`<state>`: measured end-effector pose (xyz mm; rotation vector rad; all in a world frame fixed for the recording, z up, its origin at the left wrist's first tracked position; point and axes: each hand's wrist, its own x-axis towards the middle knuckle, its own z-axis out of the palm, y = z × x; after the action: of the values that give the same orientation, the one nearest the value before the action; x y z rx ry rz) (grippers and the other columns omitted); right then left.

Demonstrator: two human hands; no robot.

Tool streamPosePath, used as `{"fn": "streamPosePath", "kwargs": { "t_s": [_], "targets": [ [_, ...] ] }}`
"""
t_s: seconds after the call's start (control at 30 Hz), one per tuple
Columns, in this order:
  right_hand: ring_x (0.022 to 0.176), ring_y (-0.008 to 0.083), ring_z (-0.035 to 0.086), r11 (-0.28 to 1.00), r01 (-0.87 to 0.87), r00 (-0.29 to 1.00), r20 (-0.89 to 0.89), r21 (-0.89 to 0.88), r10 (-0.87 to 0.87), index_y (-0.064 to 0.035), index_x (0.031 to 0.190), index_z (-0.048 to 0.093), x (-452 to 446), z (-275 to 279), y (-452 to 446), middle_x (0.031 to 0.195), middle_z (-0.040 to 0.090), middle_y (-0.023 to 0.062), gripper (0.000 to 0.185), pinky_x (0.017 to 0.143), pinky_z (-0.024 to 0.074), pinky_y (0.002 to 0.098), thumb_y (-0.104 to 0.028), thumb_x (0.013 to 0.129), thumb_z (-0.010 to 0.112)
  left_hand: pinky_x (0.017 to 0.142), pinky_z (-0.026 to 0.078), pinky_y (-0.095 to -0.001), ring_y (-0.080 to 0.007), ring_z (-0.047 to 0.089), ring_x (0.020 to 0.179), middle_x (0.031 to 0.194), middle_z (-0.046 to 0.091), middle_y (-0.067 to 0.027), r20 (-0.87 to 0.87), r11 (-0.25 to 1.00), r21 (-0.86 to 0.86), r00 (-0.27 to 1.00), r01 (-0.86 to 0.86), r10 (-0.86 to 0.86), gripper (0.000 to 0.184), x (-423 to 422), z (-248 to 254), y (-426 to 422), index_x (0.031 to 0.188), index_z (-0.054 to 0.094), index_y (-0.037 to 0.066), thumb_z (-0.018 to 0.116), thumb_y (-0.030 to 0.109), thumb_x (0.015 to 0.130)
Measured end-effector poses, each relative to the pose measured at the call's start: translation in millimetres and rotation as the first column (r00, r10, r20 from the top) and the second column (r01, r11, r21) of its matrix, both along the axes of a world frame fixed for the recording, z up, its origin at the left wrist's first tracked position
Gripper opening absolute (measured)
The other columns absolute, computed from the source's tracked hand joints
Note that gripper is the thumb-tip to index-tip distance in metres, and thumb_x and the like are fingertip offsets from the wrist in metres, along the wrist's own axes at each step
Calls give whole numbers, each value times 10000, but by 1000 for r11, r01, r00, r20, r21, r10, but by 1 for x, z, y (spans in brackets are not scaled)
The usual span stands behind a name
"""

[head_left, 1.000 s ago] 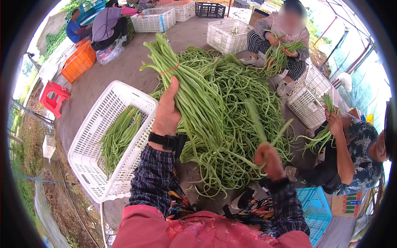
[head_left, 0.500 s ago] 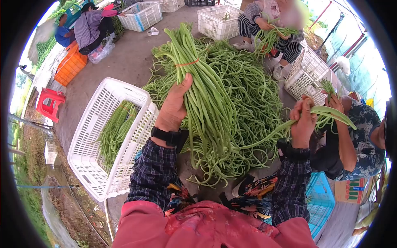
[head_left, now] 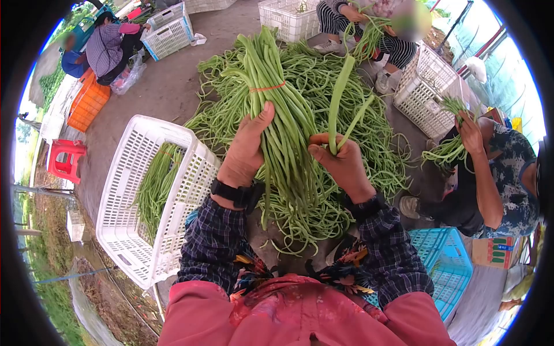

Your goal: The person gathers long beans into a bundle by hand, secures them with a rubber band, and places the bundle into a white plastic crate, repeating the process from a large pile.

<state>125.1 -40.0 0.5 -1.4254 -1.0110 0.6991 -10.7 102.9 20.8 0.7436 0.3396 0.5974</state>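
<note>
My left hand (head_left: 247, 151) is wrapped round a thick bundle of long green beans (head_left: 283, 130), which has a red band (head_left: 268, 88) round its upper part. Close beside the bundle, my right hand (head_left: 341, 163) pinches a few loose long beans (head_left: 341, 92); their ends point up and away from me. Under both hands spreads a large heap of loose long beans (head_left: 369, 138) on the ground. To my left stands a white crate (head_left: 151, 130) with more long beans (head_left: 158, 190) inside.
A light blue crate (head_left: 456, 271) stands by my right side. One person in a camouflage shirt (head_left: 508, 179) sits at the right with beans in hand; others work at the back. A red stool (head_left: 66, 161), an orange crate (head_left: 88, 104) and white crates (head_left: 288, 20) stand around.
My right hand has moved left, from near the person on the right to beside the banded bundle, bringing loose beans with it. My left hand keeps hold of the bundle.
</note>
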Motion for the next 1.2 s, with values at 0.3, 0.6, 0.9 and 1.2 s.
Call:
{"fn": "streamPosePath", "kwargs": {
  "t_s": [0.3, 0.6, 0.9, 1.2],
  "targets": [
    [807, 65, 527, 998, 61, 993, -95, -22, -63, 40, 1095, 549, -13, -1, 9, 924, 586, 15, 367, 731, 460, 217, -152, 818, 696, 756, 521, -313, -182, 621, 881, 1014, 612, -88, 34, 998, 0, 997, 68, -68, 430, -4, -6, 0, 1164, 497, 8, 575, 329, 890],
    [631, 14, 409, 994, 103, 987, -120, -45, -108, 11, 990, 589, -1, -4, 11, 720, 496, -65, 225, 550, 346, 183, -173, 868, 632, 750, 518, -308, -179, 617, 872, 1015, 611, -88, 28, 996, 53, 997, 76, -78, 408, -5, 1, -8, 1166, 496, 10, 582, 297, 889],
    [616, 15, 427, 999, 49, 997, 65, 13, -50, 16, 1006, 613, -4, 19, 8, 685, 524, -47, 224, 533, 361, 193, -158, 865, 621, 765, 513, -328, -193, 613, 882, 1036, 607, -92, -2, 999, -52, 1000, -6, 6, 386, 6, -7, -9, 1188, 491, 15, 552, 275, 908],
    [668, 100, 532, 1000, 25, 937, 349, -13, -19, 7, 920, 612, -1, -12, -9, 717, 603, 83, 149, 627, 457, 265, -104, 822, 625, 945, 439, -367, -224, 537, 1071, 1188, 538, -114, 165, 964, -89, 951, -250, 262, 448, 4, 15, -2, 1296, 407, 26, 455, 309, 951]
  ]
}}
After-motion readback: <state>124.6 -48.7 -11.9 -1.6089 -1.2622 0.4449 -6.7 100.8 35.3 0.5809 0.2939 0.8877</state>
